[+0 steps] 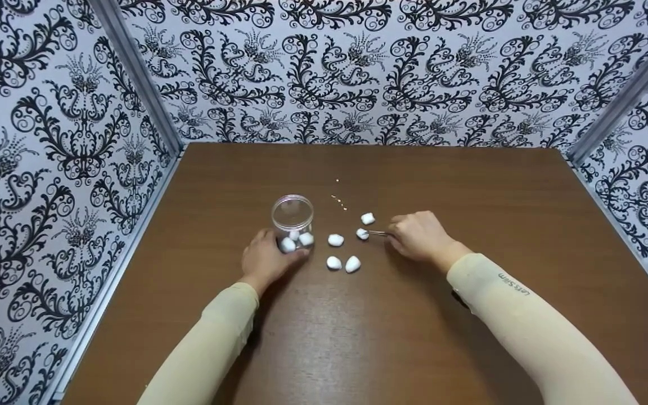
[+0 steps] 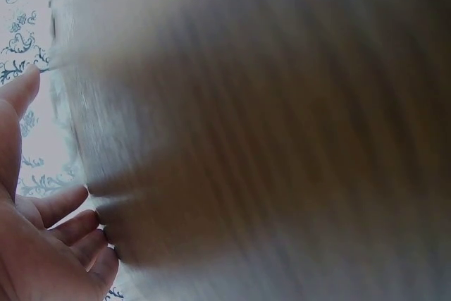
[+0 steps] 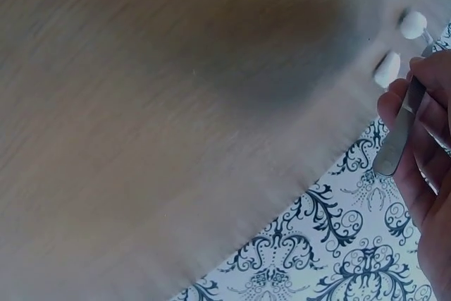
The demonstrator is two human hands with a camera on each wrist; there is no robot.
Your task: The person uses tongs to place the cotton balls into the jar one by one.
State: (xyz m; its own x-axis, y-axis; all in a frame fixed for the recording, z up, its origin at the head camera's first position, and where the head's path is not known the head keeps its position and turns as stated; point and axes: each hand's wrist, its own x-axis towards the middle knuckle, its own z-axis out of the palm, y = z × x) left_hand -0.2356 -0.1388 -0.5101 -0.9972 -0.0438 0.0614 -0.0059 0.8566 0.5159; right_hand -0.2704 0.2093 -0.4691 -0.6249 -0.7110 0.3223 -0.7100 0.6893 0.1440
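Observation:
My left hand (image 1: 265, 259) grips a clear, open-topped jar (image 1: 293, 214) low on its side, thumb towards the front. Several white cotton balls (image 1: 306, 239) lie at the bottom of the jar. In the left wrist view the thumb and fingers (image 2: 67, 209) are spread apart, and the jar is hard to make out. My right hand (image 1: 419, 236) pinches a slim metal utensil (image 3: 396, 142) with a flat, rounded handle end. Its tip meets a cotton ball (image 1: 362, 234); the tip's shape is not clear. Another cotton ball (image 1: 368, 218) lies just behind that one.
Between the hands more cotton balls (image 1: 336, 240) lie loose on the brown wooden table (image 1: 324, 337). Tiny pale crumbs (image 1: 339, 201) are scattered farther back. Patterned black-and-white panels (image 1: 358, 73) stand behind and at the sides.

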